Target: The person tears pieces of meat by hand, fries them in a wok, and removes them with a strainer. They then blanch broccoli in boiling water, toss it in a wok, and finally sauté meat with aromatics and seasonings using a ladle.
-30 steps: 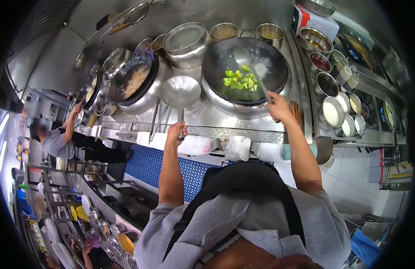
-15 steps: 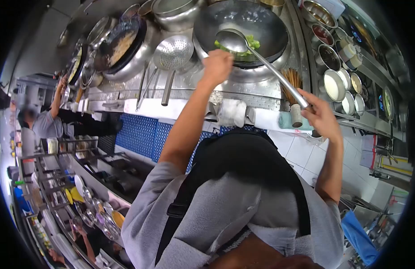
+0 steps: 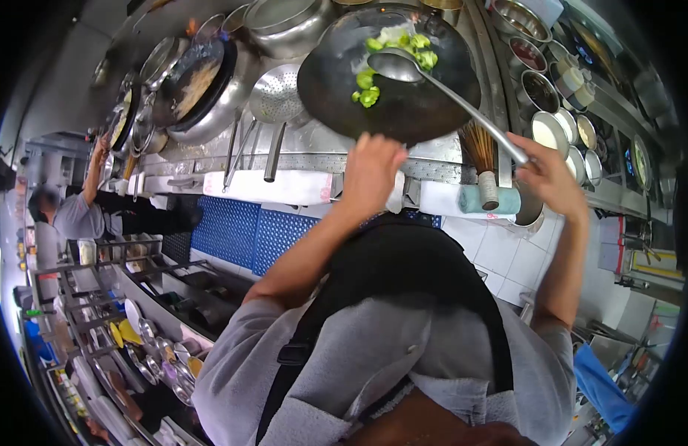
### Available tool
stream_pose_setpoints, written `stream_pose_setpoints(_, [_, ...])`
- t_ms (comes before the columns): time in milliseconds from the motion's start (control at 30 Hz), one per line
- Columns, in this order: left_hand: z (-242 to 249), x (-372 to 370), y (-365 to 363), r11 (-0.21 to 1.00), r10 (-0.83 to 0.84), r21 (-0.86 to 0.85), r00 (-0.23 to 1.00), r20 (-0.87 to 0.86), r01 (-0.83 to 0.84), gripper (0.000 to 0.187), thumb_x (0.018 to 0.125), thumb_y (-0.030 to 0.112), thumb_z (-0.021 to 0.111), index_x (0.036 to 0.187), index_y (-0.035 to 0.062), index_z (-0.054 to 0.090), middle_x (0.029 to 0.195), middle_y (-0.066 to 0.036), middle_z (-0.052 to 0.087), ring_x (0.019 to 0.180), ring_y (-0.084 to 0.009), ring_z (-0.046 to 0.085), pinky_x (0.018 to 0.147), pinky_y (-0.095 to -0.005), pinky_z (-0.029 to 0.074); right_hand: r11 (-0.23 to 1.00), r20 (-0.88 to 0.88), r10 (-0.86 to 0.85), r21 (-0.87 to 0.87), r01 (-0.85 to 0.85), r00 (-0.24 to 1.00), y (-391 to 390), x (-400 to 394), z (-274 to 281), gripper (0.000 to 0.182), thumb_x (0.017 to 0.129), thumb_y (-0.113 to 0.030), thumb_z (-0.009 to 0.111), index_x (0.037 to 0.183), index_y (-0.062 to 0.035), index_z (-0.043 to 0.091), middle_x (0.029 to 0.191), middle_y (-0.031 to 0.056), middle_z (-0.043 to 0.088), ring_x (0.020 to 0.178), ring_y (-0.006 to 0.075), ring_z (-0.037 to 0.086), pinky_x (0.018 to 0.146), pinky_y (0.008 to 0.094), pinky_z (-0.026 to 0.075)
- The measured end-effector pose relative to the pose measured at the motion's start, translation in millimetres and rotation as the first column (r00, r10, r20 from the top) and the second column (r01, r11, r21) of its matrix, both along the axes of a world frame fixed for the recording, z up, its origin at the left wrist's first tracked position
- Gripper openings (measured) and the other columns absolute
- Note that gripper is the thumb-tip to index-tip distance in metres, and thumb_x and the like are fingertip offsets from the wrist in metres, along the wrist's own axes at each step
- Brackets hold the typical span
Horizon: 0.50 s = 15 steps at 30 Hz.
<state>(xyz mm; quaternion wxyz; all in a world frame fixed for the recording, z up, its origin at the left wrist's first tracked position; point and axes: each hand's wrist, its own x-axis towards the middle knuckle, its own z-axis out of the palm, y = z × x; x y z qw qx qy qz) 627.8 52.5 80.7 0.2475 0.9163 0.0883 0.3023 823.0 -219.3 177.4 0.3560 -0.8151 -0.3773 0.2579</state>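
Note:
My left hand (image 3: 373, 171) is closed at the near rim of a dark wok (image 3: 329, 93), which tilts toward me over the stove. Pieces of bright green leafy vegetable (image 3: 427, 58) lie scattered across the wok, some apparently off its surface. In my right hand (image 3: 550, 178) is the end of a long metal ladle (image 3: 470, 109), its bowl over the wok among the greens. A bundled bamboo wok brush (image 3: 479, 152) stands at the counter edge, left of my right hand.
Left of the wok lies a perforated skimmer (image 3: 275, 95). Beyond it another wok (image 3: 199, 85) holds pale food. Several seasoning bowls (image 3: 543, 91) line the right side. Folded towels (image 3: 268, 186) lie along the front edge. A co-worker (image 3: 76, 208) stands at the far left.
The wok has come toward me and tipped, with my left hand drawn back alongside it. The greens have spread out and moved up. My right hand has shifted slightly right with the ladle.

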Motion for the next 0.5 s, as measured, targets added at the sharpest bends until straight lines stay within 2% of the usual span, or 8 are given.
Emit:
stream_pose_setpoints(33, [1, 20, 18, 1.000, -0.027, 0.017, 0.998, 0.064, 0.026, 0.010, 0.085, 0.012, 0.069, 0.086, 0.0028, 0.068, 0.084, -0.014, 0.064, 0.081, -0.0352, 0.055, 0.072, -0.0444, 0.045, 0.999, -0.063, 0.007, -0.032, -0.009, 0.998, -5, 2, 14, 0.061, 0.081, 0.004, 0.060, 0.141, -0.0030, 0.051, 0.071, 0.0027, 0.056, 0.061, 0.0166, 0.050, 0.064, 0.0318, 0.045])
stream_pose_setpoints(100, [-7, 57, 43, 0.999, -0.038, -0.036, 0.999, 0.019, 0.039, 0.014, 0.089, 0.016, 0.065, 0.087, 0.0026, 0.069, 0.091, -0.014, 0.067, 0.085, -0.0351, 0.057, 0.075, -0.0455, 0.045, 0.982, -0.168, -0.030, -0.186, -0.002, 0.985, -6, -1, 47, 0.061, 0.081, 0.004, 0.061, 0.141, -0.0035, 0.051, 0.072, -0.0013, 0.055, 0.063, 0.0137, 0.049, 0.063, 0.0302, 0.045])
stream_pose_setpoints(133, [-21, 70, 48, 0.997, -0.049, -0.054, 0.999, -0.008, 0.049, 0.014, 0.089, 0.016, 0.065, 0.088, 0.0034, 0.069, 0.092, -0.014, 0.068, 0.086, -0.0359, 0.058, 0.076, -0.0459, 0.046, 0.985, -0.079, 0.039, -0.166, -0.052, 0.996, 0, 2, 40, 0.063, 0.080, 0.006, 0.061, 0.141, -0.0049, 0.051, 0.077, 0.0011, 0.057, 0.066, 0.0143, 0.051, 0.066, 0.0302, 0.045])
stream_pose_setpoints(200, [-49, 76, 39, 0.997, 0.075, -0.001, 0.993, -0.090, -0.075, 0.014, 0.089, 0.017, 0.064, 0.089, 0.0045, 0.070, 0.090, -0.014, 0.068, 0.086, -0.0364, 0.058, 0.077, -0.0467, 0.046, 0.981, 0.110, 0.161, -0.129, -0.147, 0.981, 15, 14, -5, 0.066, 0.079, 0.009, 0.062, 0.142, -0.0075, 0.051, 0.086, 0.0061, 0.062, 0.074, 0.0154, 0.054, 0.071, 0.0300, 0.047])
stream_pose_setpoints(267, [-61, 59, 23, 0.996, 0.093, 0.015, 0.995, -0.040, -0.093, 0.012, 0.089, 0.016, 0.065, 0.088, 0.0053, 0.069, 0.089, -0.013, 0.068, 0.087, -0.0361, 0.058, 0.077, -0.0470, 0.046, 0.998, 0.283, 0.055, -0.049, -0.043, 0.957, 40, 5, -39, 0.061, 0.080, 0.003, 0.063, 0.140, -0.0072, 0.053, 0.071, 0.0110, 0.056, 0.060, 0.0198, 0.051, 0.063, 0.0337, 0.047])
stream_pose_setpoints(300, [-59, 42, 10, 0.996, 0.084, -0.025, 0.996, -0.043, -0.085, 0.011, 0.088, 0.015, 0.065, 0.088, 0.0053, 0.069, 0.088, -0.013, 0.067, 0.086, -0.0359, 0.058, 0.077, -0.0471, 0.045, 1.000, 0.289, -0.010, 0.002, 0.010, 0.957, 50, -2, -45, 0.061, 0.079, 0.001, 0.064, 0.139, -0.0080, 0.054, 0.072, 0.0157, 0.056, 0.060, 0.0235, 0.050, 0.065, 0.0345, 0.047])
stream_pose_setpoints(400, [-34, -12, -17, 0.993, 0.050, -0.102, 0.995, -0.088, -0.059, 0.010, 0.086, 0.014, 0.066, 0.088, 0.0051, 0.070, 0.087, -0.012, 0.067, 0.086, -0.0354, 0.058, 0.076, -0.0471, 0.045, 0.998, 0.181, -0.033, -0.047, 0.042, 0.983, 43, 2, -34, 0.062, 0.078, 0.000, 0.065, 0.139, -0.0075, 0.054, 0.071, 0.0148, 0.054, 0.063, 0.0218, 0.050, 0.066, 0.0344, 0.046])
stream_pose_setpoints(500, [-3, 9, 3, 0.998, 0.027, -0.061, 1.000, -0.004, -0.027, 0.010, 0.086, 0.014, 0.066, 0.087, 0.0050, 0.070, 0.086, -0.012, 0.067, 0.086, -0.0350, 0.058, 0.075, -0.0465, 0.045, 0.986, 0.180, 0.109, -0.147, -0.083, 0.978, 18, 16, 11, 0.063, 0.076, 0.003, 0.065, 0.138, -0.0072, 0.055, 0.070, 0.0099, 0.054, 0.062, 0.0173, 0.050, 0.064, 0.0339, 0.044])
